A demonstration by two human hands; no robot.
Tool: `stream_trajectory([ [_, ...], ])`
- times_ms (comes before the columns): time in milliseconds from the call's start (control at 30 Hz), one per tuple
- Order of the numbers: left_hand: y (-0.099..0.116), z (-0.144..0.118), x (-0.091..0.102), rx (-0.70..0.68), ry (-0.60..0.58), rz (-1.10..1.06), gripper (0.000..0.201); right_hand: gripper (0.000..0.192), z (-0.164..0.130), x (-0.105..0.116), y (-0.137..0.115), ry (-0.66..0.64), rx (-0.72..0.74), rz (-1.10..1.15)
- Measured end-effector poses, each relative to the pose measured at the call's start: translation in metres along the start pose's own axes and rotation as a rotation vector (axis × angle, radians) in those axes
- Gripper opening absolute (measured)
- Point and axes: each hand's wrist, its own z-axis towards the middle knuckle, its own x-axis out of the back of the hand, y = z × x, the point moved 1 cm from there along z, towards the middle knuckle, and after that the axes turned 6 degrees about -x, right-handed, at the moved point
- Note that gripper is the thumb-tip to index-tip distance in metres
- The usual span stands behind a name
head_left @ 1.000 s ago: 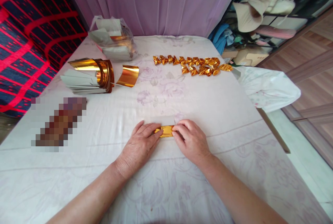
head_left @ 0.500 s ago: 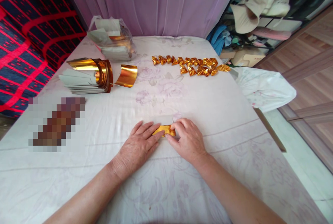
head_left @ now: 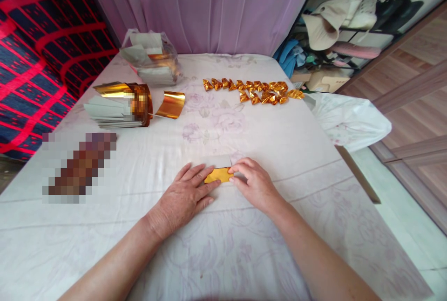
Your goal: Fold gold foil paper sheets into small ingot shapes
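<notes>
A strip of gold foil paper (head_left: 218, 175), folded over, lies on the tablecloth in front of me. Behind its far edge shows a pale grey flap of paper (head_left: 219, 161). My left hand (head_left: 185, 194) rests flat with fingers spread, its fingertips on the left end of the foil. At the right end, my right hand (head_left: 254, 182) has curled fingers, thumb and forefinger closed on the edge of the foil. The fingers cover both ends of the strip.
A fanned stack of gold foil sheets (head_left: 118, 112) stands at left, with a single curled sheet (head_left: 171, 104) beside it. Behind is a clear bag of papers (head_left: 152, 63). Folded gold pieces (head_left: 254, 91) line the far right. A white plastic bag (head_left: 352, 119) hangs past the right edge.
My right thumb has drawn back from the foil's near face to its right edge. The foil looks flatter, and more of the grey flap shows. The view has shifted slightly.
</notes>
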Motion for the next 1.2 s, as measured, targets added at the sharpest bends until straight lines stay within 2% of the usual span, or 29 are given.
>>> stream_trajectory([
  [300, -0.011, -0.006, 0.000, -0.037, 0.003, -0.025, 0.041, 0.017, 0.000, -0.002, 0.003, 0.005, 0.014, 0.000],
  [867, -0.015, -0.017, 0.002, -0.018, 0.018, 0.034, 0.038, 0.025, 0.001, -0.004, 0.009, 0.015, 0.060, -0.001],
  [967, -0.012, -0.017, 0.001, -0.007, 0.028, 0.054, 0.038, 0.027, -0.006, -0.004, 0.003, 0.057, 0.097, -0.084],
  [1100, -0.009, -0.016, 0.002, -0.004, 0.042, 0.068, 0.039, 0.035, -0.023, -0.007, -0.019, 0.134, 0.134, -0.277],
  [1200, -0.009, -0.015, 0.003, -0.006, 0.046, 0.066, 0.040, 0.049, -0.032, -0.015, -0.035, 0.045, 0.173, -0.380],
])
